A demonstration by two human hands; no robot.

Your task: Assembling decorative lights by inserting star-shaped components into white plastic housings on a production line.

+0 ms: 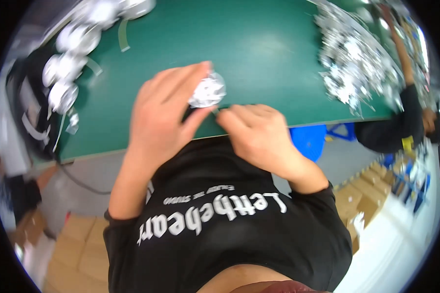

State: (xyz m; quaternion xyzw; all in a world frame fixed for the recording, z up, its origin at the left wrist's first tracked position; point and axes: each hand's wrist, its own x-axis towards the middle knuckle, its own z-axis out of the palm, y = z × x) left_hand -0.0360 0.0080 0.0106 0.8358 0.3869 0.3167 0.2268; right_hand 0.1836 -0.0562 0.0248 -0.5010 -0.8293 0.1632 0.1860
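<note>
My left hand (164, 105) is curled round a small round silver-white bundle (211, 90) just above the green table. Its thumb and fingers grip the bundle's left side and hide part of it. Close by on the right, my right hand (253, 127) is closed, with thumb and forefinger pinched at a thin pale strip (215, 111) by the bundle's lower edge. Motion blur keeps me from telling whether the strip is joined to the bundle.
Several similar round silver-white bundles (63, 95) line the table's left side, some trailing strips. A heap of loose silver foil strips (354, 63) covers the right. Beneath the green table (259, 53) is a blue stool (308, 141). Cardboard boxes (76, 249) stand behind. A co-worker's dark sleeve (391, 129) shows at right.
</note>
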